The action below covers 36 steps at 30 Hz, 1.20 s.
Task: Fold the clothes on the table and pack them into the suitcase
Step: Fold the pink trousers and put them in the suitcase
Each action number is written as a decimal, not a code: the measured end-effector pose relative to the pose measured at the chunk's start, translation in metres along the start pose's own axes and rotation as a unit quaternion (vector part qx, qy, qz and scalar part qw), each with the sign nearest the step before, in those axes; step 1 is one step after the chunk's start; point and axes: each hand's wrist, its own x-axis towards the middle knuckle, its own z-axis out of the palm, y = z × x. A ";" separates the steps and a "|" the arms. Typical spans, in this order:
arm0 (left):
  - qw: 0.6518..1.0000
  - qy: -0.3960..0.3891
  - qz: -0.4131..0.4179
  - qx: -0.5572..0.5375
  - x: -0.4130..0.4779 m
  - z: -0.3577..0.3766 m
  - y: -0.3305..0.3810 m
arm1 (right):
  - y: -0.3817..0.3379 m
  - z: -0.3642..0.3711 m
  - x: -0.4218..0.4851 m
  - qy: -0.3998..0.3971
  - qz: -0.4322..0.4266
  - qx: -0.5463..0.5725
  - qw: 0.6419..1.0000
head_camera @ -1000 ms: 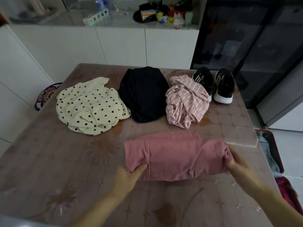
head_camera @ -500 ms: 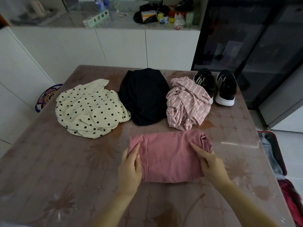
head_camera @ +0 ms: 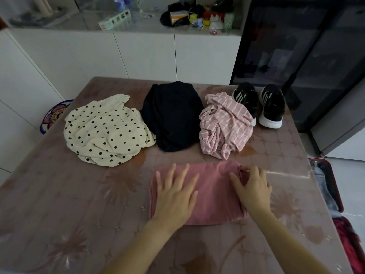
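Under left hand (head_camera: 175,196), spread flat, pink garment (head_camera: 215,194) is pinned to hold its fold; right hand (head_camera: 251,187) pinches bunched edge, probably tidying.

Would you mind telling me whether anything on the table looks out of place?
A pair of black sneakers stands at the far right corner of the table, against the crumpled pink striped garment: footwear among clothes.

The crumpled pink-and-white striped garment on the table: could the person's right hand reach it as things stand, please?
Probably yes. The right hand pinches the far right corner of the folded dusty-pink garment; the crumpled pink-and-white striped garment lies just beyond, with nothing standing between them.
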 end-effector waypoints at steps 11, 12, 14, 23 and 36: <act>0.975 -0.177 -0.132 -0.005 0.009 0.028 -0.007 | -0.008 0.019 0.042 -0.080 0.081 -0.062 0.992; 0.974 -0.180 -0.134 -0.011 0.010 0.029 -0.007 | -0.010 0.022 0.041 -0.081 0.067 -0.097 0.990; 0.975 -0.181 -0.131 -0.018 0.009 0.030 -0.007 | -0.017 0.019 0.036 -0.030 0.001 -0.132 0.991; 0.976 -0.158 -0.146 -0.021 0.002 0.033 -0.014 | -0.006 0.038 -0.013 -0.148 -0.124 -0.183 0.964; 0.932 -0.057 -0.267 -0.240 -0.012 0.017 -0.025 | 0.008 0.021 -0.016 -0.102 0.021 0.047 0.993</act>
